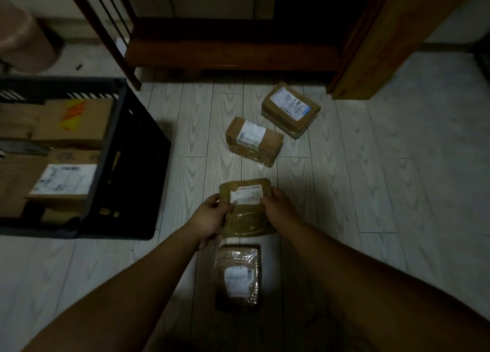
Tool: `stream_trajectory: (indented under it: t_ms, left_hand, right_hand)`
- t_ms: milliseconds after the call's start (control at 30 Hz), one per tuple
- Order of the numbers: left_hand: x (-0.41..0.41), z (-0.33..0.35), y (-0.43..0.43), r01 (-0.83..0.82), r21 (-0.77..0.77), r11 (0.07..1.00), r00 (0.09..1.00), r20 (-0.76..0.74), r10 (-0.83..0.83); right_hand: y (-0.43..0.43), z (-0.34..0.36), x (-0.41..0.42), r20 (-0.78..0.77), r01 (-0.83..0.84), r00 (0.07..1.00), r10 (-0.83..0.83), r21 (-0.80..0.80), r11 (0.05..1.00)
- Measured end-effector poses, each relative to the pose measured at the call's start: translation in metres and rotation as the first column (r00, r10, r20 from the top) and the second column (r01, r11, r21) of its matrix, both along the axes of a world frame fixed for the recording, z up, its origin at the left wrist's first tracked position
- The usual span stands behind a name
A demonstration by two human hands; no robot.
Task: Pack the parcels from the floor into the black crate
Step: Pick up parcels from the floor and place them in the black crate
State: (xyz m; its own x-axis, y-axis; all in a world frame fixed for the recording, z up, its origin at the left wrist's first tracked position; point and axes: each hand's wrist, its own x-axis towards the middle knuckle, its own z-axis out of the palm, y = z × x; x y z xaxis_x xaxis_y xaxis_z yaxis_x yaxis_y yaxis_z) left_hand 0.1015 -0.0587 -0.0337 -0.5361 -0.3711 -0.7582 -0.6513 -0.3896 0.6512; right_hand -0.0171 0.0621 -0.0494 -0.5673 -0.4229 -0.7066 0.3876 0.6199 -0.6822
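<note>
**Two-handed carry of a flat parcel (248,219) from the floor (371,179) toward the black crate (138,171).**
The left hand (212,216) and right hand (278,208) each take one side edge, thumbs on top beside the white label, so both grips are holding the flat parcel; it appears lifted over the middle of the floor, though the gap beneath cannot be confirmed; the black crate stands at the floor's left edge, part full, a labelled box (63,179) uppermost at its near end. Judged best practice: keep the flat parcel level; swing it left clear of the rim; lay it flat on the labelled box rather than dropping it. To be packed after it: nearest parcel (238,274), middle parcel (253,140), far parcel (290,109).
</note>
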Motion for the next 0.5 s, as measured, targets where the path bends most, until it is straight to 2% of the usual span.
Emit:
stream_trajectory:
  t_ms: [200,367,500]
  left_hand:
    - [0.011,0.173,-0.006,-0.109,-0.122,0.986,0.974,-0.210,0.082]
    - [0.022,0.335,-0.019,-0.076,-0.231,0.970,0.943,-0.334,-0.006]
    - [0.042,0.457,-0.028,-0.045,-0.327,0.944,0.929,-0.361,-0.081]
  right_hand:
    - [0.005,0.174,0.014,-0.112,0.032,0.992,-0.051,-0.166,0.986]
    - [0.002,0.335,0.031,-0.198,0.060,0.973,-0.120,-0.284,0.957]
    - [-0.004,0.460,0.052,-0.264,0.038,0.955,-0.139,-0.352,0.935]
